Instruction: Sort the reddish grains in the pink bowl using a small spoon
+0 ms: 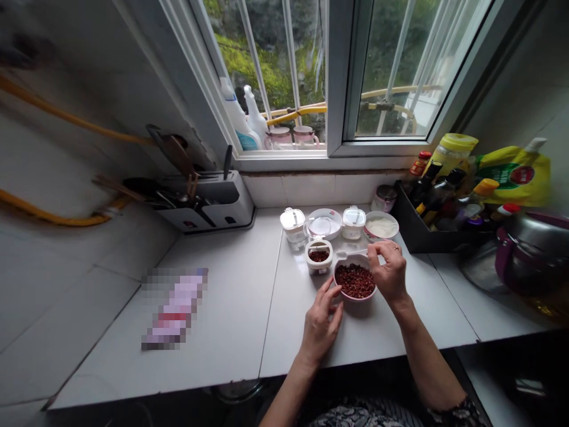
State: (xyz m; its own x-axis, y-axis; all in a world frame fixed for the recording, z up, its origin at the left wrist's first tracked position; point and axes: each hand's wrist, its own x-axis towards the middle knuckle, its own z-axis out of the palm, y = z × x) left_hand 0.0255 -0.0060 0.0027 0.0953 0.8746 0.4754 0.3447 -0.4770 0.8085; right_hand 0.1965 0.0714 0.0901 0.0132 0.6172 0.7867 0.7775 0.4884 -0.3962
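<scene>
A bowl (359, 298) with a pinkish outside stands on the counter, filled with dark red-brown dried grains that look like peppercorns (355, 280). My left hand (320, 323) rests at its left side, fingers apart, fingertips touching the rim. Above the right edge of the bowl, my right hand (389, 270) pinches a small whitish spoon (352, 253), whose end points left over the far rim. Just left of the bowl sits a small white seasoning jar (319, 268), lid up, holding similar dark red grains.
Behind stand two lidded jars (292, 224) (354, 221), an oval dish (324, 224) and a bowl of white powder or grains (381, 226). A black bottle tray (427, 237) and a metal pot (484, 261) stand right. A utensil holder (226, 198) and blurred pinkish packet (178, 308) lie left.
</scene>
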